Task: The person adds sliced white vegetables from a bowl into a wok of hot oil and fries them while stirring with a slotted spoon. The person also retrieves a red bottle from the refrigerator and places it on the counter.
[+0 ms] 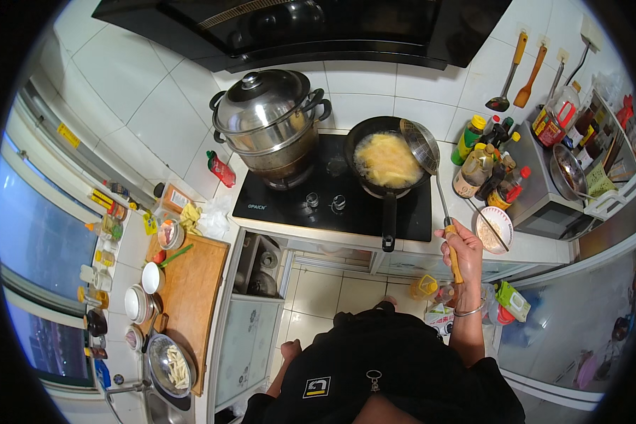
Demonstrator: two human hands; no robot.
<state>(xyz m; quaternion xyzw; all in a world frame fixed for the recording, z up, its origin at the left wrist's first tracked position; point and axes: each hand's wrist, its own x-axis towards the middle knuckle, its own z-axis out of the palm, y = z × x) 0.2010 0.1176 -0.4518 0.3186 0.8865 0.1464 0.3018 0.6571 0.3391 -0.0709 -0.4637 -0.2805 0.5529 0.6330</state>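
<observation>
My right hand grips the wooden handle of a perforated metal skimmer. Its round head rests at the right rim of a black frying pan, tilted over the oil. Pale yellow potato strips bubble in the oil inside this pan, which sits on the right burner of a black glass gas hob. Low beside my body, my left hand hangs with curled fingers, apart from the counter; nothing shows in it.
A lidded steel steamer pot occupies the left burner. Sauce bottles, a bowl of crumbs and a microwave stand right. On the left counter are a wooden cutting board and a metal bowl of cut strips. A range hood hangs overhead.
</observation>
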